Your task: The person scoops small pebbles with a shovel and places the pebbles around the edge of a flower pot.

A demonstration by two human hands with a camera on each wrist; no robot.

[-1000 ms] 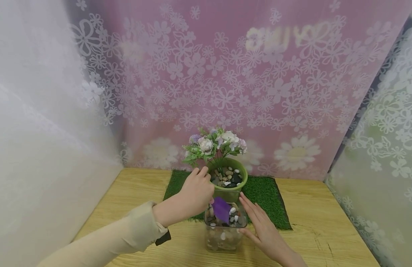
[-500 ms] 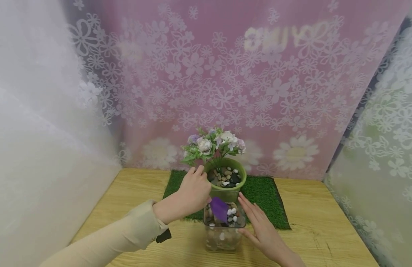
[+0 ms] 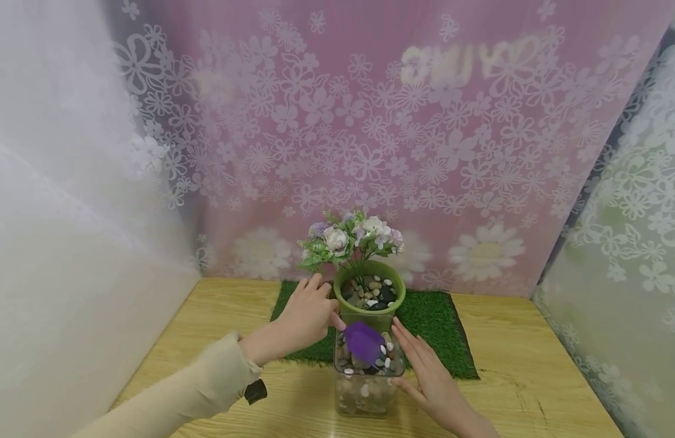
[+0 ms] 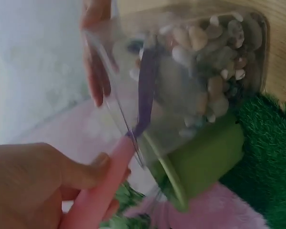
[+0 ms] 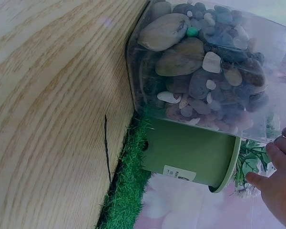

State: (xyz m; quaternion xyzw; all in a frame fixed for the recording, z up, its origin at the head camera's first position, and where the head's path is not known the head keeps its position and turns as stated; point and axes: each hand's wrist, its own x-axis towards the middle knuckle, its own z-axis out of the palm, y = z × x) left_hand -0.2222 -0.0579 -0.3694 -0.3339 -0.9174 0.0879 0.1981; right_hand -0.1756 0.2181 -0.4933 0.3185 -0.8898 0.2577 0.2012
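My left hand (image 3: 307, 309) grips the pink handle (image 4: 97, 193) of a toy shovel, whose purple blade (image 3: 365, 342) is down in a clear plastic box (image 3: 365, 401). Pebbles (image 4: 219, 62) of mixed sizes fill the lower part of that box, and the blade sits over them; whether it bears any stones I cannot tell. Straight fingers of my right hand (image 3: 433, 380) rest along the box's right rim. Directly behind the box stands a green flowerpot (image 3: 370, 317) holding more stones and a bunch of artificial flowers (image 3: 351, 237).
Under the pot lies a green artificial grass mat (image 3: 438, 334) on the wooden table (image 3: 512, 365). A pink floral curtain (image 3: 337, 121) hangs behind, with pale sheets at both sides. The flowers lean close above my left hand.
My left hand has shifted a little to the left and its wrist has turned. The shovel's blade now lies flatter over the pebbles, its face more visible. My right hand stays put.
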